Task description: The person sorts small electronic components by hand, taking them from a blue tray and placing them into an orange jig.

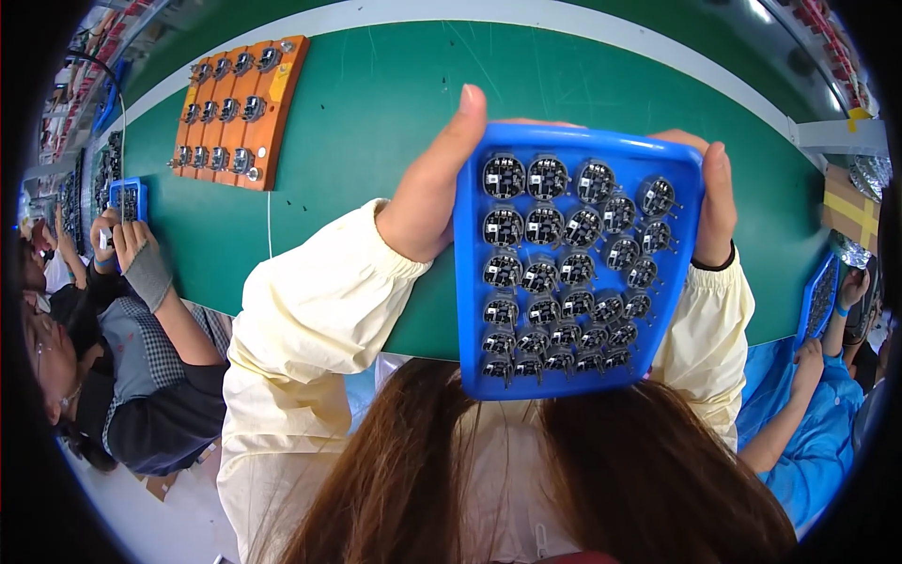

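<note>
A blue plastic tray [583, 137] is held up in front of me, tilted so its inside faces the camera. Rows of small round black circuit-board parts [543, 227] with thin wire leads lie in it. My left hand [427, 193] grips the tray's left side, thumb along the edge and fingers hidden behind. At the upper right corner my right hand [717, 202] clasps the other side, its thumb over the rim and its fingers mostly out of sight behind the tray.
An orange fixture board [282, 113] carrying rows of similar parts lies on the green table [376, 94] at the far left. A co-worker's gloved hand [147, 273] works by a small blue tray [141, 197] on the left. Another person in blue [808, 414] sits on the right.
</note>
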Demonstrator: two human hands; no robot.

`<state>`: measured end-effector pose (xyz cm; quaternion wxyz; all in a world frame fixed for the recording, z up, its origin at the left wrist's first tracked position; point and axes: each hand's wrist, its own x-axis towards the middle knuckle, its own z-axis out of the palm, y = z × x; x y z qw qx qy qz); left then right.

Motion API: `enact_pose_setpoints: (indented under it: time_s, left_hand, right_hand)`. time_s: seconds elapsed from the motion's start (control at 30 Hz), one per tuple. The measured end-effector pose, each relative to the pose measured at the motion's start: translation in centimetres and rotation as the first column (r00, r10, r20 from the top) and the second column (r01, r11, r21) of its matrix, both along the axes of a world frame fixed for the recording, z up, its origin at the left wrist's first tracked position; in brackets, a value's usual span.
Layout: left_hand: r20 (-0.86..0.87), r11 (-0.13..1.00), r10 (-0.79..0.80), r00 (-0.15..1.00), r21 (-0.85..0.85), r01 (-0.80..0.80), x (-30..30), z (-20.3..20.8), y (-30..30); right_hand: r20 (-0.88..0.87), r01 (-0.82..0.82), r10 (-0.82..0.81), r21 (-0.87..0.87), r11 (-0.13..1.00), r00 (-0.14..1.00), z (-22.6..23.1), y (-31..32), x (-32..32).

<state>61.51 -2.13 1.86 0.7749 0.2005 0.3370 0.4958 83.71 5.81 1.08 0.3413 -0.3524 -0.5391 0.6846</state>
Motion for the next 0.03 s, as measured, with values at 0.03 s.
enact_pose_setpoints:
  time_s: [0.03]
  left_hand:
    - [-0.009, 1.0, -0.004, 1.0, 0.029, 0.005, -0.05, -0.28, 0.01]
  right_hand:
    - [-0.01, -0.021, 0.021, 0.003, 1.0, 1.0, -0.22, 0.08, 0.07]
